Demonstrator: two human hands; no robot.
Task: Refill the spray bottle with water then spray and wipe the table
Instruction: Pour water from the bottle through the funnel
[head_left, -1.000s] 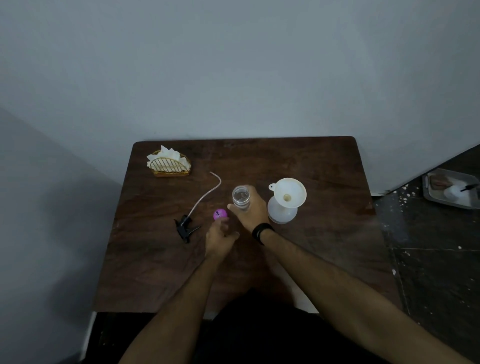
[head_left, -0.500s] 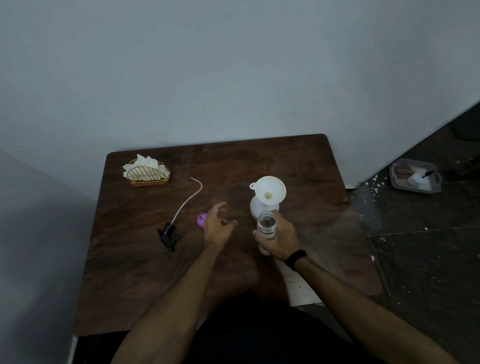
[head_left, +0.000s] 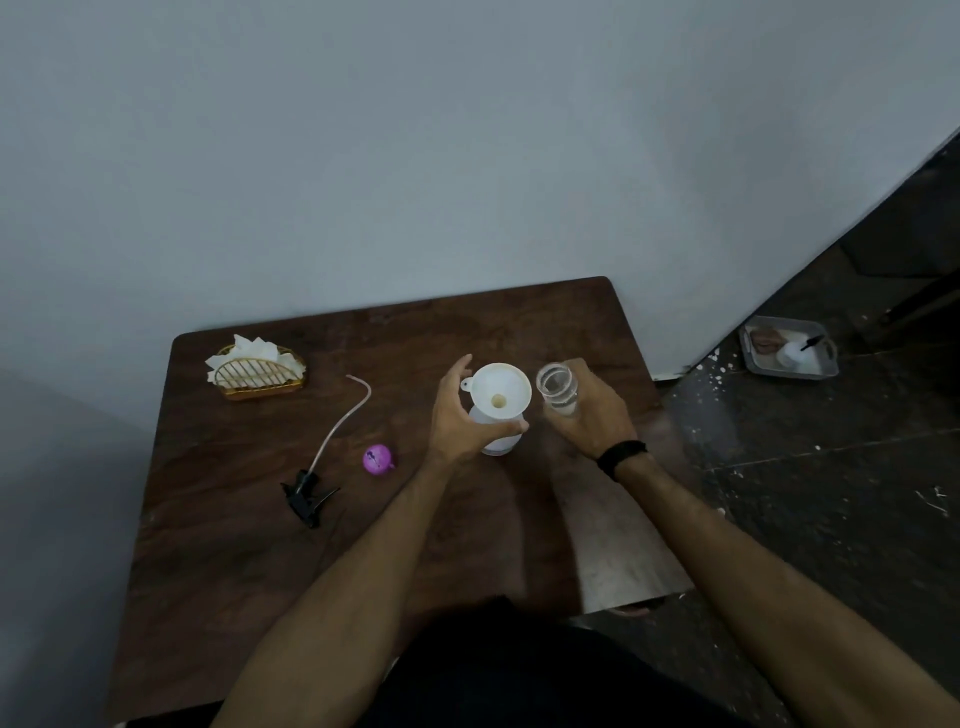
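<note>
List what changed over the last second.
The right hand carried the water bottle from left of the funnel to its right. The left hand left the pink cap and now cups the white spray bottle. Cap, sprayer head and napkin holder stayed put.

Head-worn view, down over table (head_left: 260, 571)

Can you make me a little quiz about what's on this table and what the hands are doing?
1. True or false: the white plastic funnel sits in the white spray bottle.
2. Which hand holds the clear water bottle? A) left hand B) right hand
3. Fill in: the black spray trigger head lies on the brown wooden table beside a small ____ cap.

Key: 1 true; 2 B; 3 purple.
</note>
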